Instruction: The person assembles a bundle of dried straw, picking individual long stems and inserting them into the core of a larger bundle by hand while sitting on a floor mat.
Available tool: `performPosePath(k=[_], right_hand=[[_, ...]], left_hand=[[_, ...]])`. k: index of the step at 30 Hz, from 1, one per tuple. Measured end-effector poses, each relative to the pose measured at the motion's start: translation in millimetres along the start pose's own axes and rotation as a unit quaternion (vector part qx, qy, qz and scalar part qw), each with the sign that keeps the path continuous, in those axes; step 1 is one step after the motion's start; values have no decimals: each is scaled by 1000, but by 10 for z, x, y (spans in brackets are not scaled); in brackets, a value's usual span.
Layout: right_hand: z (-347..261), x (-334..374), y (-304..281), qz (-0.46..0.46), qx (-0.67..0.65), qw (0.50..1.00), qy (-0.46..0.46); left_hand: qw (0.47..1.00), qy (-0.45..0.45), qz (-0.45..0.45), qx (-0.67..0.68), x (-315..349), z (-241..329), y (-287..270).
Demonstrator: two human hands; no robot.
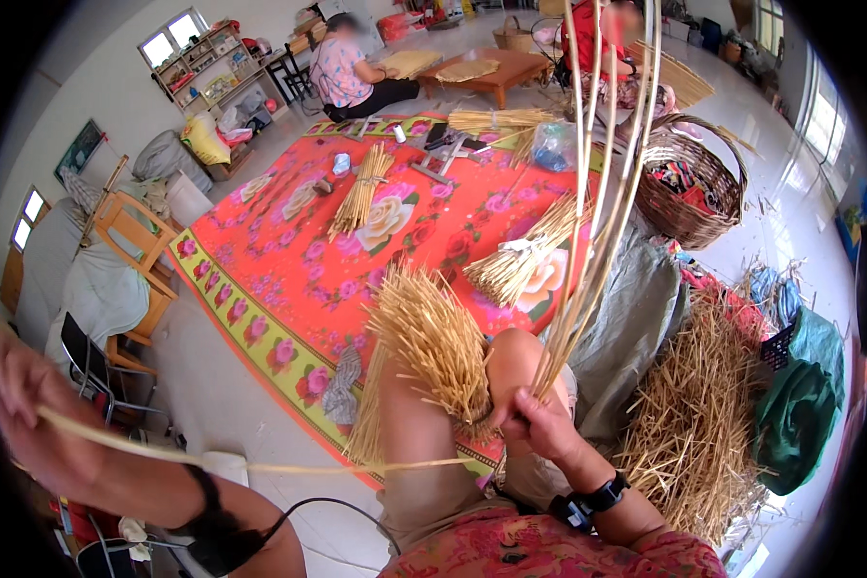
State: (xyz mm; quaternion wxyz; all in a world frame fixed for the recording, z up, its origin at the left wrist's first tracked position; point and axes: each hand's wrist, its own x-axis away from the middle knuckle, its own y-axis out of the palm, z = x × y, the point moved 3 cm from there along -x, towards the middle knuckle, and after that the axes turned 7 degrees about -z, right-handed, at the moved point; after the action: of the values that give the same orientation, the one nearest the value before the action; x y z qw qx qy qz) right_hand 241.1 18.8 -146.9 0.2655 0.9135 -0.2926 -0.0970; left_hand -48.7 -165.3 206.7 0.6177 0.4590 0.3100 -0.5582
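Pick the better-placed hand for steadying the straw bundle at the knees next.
Right, probably: the right hand is close beside the straw bundle, though it grips several long stalks. The left hand is well off to the left, holding a single stalk.

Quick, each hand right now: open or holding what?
Left hand: closed on a single straw stalk.
Right hand: closed around several long straw stalks.
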Motion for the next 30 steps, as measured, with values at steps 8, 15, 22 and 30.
performPosePath(k=[8,15,22,30], right_hand=[[10,154,215,-130,110,985,-13],[162,208,145,-211,122,970,-12],[283,228,107,-111,66,991,45],[74,102,-80,-30,-12,994,-107]], left_hand=[[988,-105,114,-3,315,-1879,739],[979,-101,150,-93,355,-2272,746],[986,-95,85,-105,187,-2407,762],[923,-214,-13,-319,540,-2510,666]])
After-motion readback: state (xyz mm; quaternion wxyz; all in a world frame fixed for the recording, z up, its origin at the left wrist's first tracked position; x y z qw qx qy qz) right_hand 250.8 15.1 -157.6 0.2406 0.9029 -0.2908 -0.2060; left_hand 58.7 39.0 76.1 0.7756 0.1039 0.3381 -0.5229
